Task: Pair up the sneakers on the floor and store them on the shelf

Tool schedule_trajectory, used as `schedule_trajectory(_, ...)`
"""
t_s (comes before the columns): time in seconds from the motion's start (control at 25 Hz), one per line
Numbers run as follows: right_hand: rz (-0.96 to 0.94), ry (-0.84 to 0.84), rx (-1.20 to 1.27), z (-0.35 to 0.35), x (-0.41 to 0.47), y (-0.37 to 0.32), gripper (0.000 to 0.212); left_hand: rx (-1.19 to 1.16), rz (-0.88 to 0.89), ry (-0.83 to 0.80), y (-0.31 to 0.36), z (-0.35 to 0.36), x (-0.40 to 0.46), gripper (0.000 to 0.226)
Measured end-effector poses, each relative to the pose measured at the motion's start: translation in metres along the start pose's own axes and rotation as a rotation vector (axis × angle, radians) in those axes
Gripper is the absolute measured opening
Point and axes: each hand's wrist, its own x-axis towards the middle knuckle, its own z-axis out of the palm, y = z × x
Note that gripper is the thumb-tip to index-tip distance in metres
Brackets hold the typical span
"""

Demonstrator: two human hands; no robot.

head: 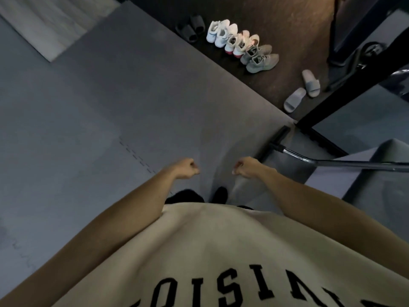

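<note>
Several sneakers stand side by side in a row on the dark brown floor at the top middle: a white pair, a white pair with pink soles and a grey-green pair. My left hand and my right hand hang as loose fists in front of my beige shirt, far below the shoes and over the grey mat. Both hands hold nothing. No shelf shows clearly.
Dark slides lie left of the sneaker row, and pale grey slides lie to its right. A black frame bar crosses the right side. A metal tube with a dark head rests on the mat near my right hand.
</note>
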Motion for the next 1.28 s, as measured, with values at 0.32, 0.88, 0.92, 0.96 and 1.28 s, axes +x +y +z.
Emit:
schedule_trajectory(0.32, 0.055, 0.019, 0.145, -0.116, 0.112, -0.055, 0.028, 0.056, 0.048, -0.085, 0.039, -0.144, 0.129, 0.031)
schedule_trajectory(0.88, 0.330, 0.134, 0.478, -0.341, 0.287, -0.134, 0.034, 0.333, 0.193, -0.166, 0.148, -0.436, 0.365, 0.042)
schedule_trajectory(0.92, 0.339, 0.135, 0.503, -0.359, 0.303, -0.133, 0.035, 0.351, 0.197, -0.179, 0.163, -0.450, 0.382, 0.043)
schedule_trajectory(0.96, 0.348, 0.138, 0.519, -0.378, 0.318, -0.133, 0.036, 0.368, 0.206, -0.185, 0.180, -0.463, 0.398, 0.044)
schedule_trajectory(1.28, 0.372, 0.121, 0.461, -0.541, 0.409, -0.130, 0.039, 0.436, 0.247, -0.183, 0.299, -0.579, 0.504, 0.032)
